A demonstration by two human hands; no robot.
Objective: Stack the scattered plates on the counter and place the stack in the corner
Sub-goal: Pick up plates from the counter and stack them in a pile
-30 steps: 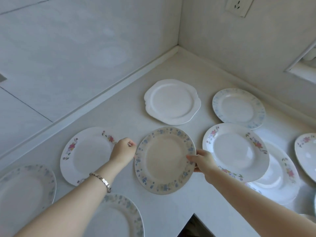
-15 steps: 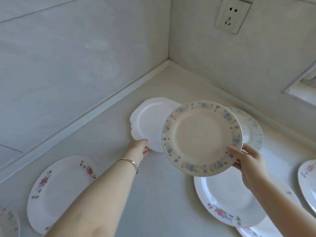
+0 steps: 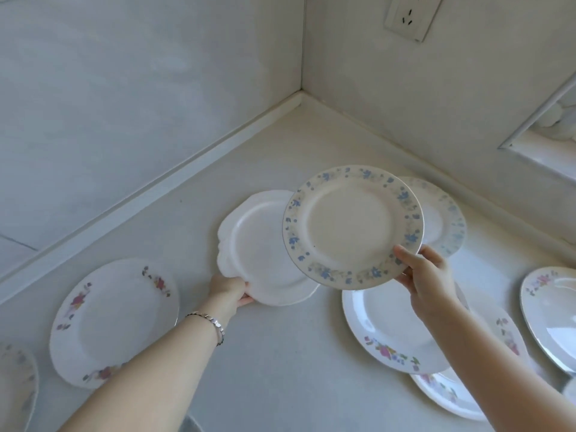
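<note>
1. The right hand (image 3: pixel 427 275) had the blue-flowered plate (image 3: pixel 352 226) up in the air. Thumb was on top of the near rim, fingers tucked underneath, and the plate tipped a bit toward the camera.
2. The left hand (image 3: pixel 229 291) was clamped on the near edge of the plain white scalloped plate (image 3: pixel 258 254). Honestly couldn't tell if that one lay flat on the counter (image 3: pixel 280 369) or was lifted a touch.
3. From this angle the blue-flowered plate covered the right side of the scalloped one.
4. Both plates were out from the corner (image 3: pixel 300 98), nearer the person.
5. The rest lay scattered:
   - a pale blue-rimmed plate (image 3: pixel 445 213) was half hidden behind the held one
   - a pink-flowered plate (image 3: pixel 115 319) lay flat off to the left
   - a cut-off plate (image 3: pixel 15 385) sat at the left edge
   - an upper flowered plate (image 3: pixel 383 325) overlapped a lower flowered plate (image 3: pixel 445 397) under the right forearm
   - a gold-rimmed plate (image 3: pixel 548 310) sat at the right edge
6. There was a bracelet (image 3: pixel 208 319) on the left wrist and a wall socket (image 3: pixel 408 14) up on the right-hand wall.
</note>
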